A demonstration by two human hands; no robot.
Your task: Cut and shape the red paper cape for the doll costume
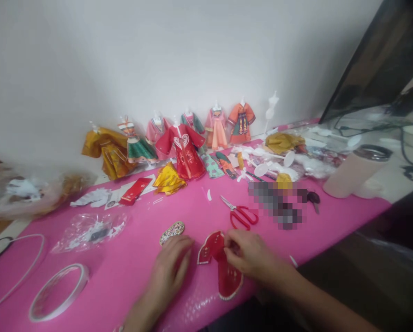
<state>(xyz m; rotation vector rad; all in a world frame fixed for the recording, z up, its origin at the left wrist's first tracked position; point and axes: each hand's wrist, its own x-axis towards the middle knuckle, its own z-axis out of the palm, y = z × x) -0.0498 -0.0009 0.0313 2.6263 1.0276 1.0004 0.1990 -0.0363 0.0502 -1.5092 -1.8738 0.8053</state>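
A small red garment piece with pale trim along its edges (pixel 230 275) lies spread on the pink table cover. At its upper right, my right hand (pixel 244 251) is closed in a pinch on its edge. To the left, my left hand (pixel 171 265) rests low over the table, fingers loosely bent and thumb apart, with nothing visible in it. Just beyond its fingertips is an oval case with a speckled, flowery pattern (pixel 172 232); whether they touch, I cannot tell. Red-handled scissors (pixel 241 216) lie partly spread beyond the red piece.
A tape roll (pixel 59 293) and a clear bag of white parts (pixel 93 232) lie left. Doll-sized dresses on stands, including a red gown (pixel 184 150), line the wall. A tumbler (pixel 356 170), keys (pixel 314 199) and white parts (pixel 261 159) occupy the right side.
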